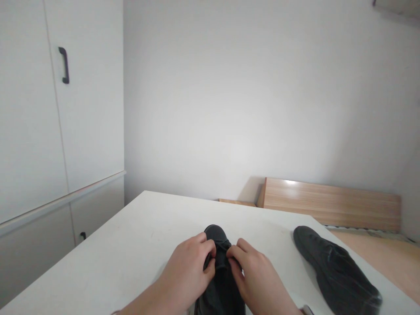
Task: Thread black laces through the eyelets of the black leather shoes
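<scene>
Left hand: thumb and fingers clamped on near shoe's left edge.
Right hand: thumb and fingers clamped on its right edge.
Near shoe: black, toe away, on white table.
Other shoe: table's right side.

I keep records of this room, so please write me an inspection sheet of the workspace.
Surface: white table, faint marks.
Job's things: near black shoe, toe pointing away; other black shoe, to its right.
Clutter: nothing seen.
Hands: left hand and right hand, fingers pinching opposite sides of the near shoe's upper.
Cables: nothing seen.
Surroundings: white cabinet left, pale wall behind, wooden panel right.
</scene>
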The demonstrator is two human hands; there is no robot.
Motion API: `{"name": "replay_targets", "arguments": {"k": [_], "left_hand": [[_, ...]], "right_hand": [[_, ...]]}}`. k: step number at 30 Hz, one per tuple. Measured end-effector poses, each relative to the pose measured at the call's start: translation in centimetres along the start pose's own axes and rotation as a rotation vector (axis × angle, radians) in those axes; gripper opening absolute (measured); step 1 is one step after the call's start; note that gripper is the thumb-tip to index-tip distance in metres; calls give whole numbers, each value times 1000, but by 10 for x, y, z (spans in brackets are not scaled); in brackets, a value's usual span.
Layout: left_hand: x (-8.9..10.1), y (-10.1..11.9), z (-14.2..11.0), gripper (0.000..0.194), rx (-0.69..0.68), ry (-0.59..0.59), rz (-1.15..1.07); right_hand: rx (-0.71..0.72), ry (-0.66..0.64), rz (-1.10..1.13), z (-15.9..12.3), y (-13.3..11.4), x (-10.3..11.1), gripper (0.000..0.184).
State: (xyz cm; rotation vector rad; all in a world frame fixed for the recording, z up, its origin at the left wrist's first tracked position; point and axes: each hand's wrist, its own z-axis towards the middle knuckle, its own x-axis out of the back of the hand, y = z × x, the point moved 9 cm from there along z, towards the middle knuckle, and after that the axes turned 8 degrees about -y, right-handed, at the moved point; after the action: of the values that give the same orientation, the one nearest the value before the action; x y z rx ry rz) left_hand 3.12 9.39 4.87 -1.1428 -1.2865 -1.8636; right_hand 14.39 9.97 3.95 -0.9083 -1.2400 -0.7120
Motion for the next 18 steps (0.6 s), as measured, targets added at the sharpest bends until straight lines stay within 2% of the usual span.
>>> {"name": "replay_targets", "arguments": {"k": [4, 8, 10, 12, 13, 16, 18], "left_hand": [[-2, 8, 7, 24, -18, -48, 136], [-6, 15, 12, 28, -42, -68, 200], [0, 20, 12, 26, -53, -60, 222], [21, 28, 11, 23, -77, -1, 149], [38, 33, 9, 21, -102, 64, 63], [103, 45, -7, 14, -226, 387, -281], [130, 49, -18, 14, -276, 541, -396]], "right_hand": [[35, 94, -44, 2, -6, 13, 24], [74, 134, 86, 7, -12, 29, 23], [89, 134, 154, 10, -16, 43, 21], [126, 177, 232, 11, -22, 67, 19], [159, 224, 285, 10, -26, 83, 17], [267, 416, 469, 0, -37, 130, 13], [322, 504, 586, -6, -43, 148, 13]]}}
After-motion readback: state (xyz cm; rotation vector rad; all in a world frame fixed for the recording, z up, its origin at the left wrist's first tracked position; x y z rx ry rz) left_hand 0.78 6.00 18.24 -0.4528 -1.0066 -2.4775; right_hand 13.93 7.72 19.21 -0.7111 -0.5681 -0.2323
